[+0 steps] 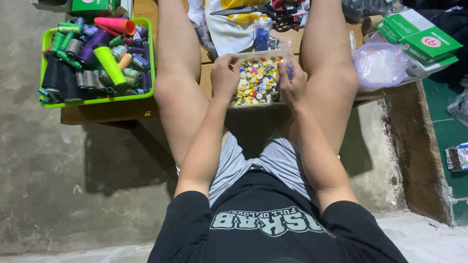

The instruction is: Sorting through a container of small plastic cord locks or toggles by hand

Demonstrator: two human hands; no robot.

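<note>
Head view looks down at a clear box of buttons (257, 80) on the low wooden bench (112, 111), between the knees. Left hand (225, 75) has its grip shut on the box's left side. Right hand (291, 85) curls on the right side, grip closed. Green basket of thread cones (97, 58) sits far left

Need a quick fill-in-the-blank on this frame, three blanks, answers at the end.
1. Both hands, the left hand and the right hand, grip a clear container full of colourful ____.
2. The basket holding the thread spools is bright ____.
3. That basket lies on the person's ____ side.

Answers: buttons; green; left
</note>
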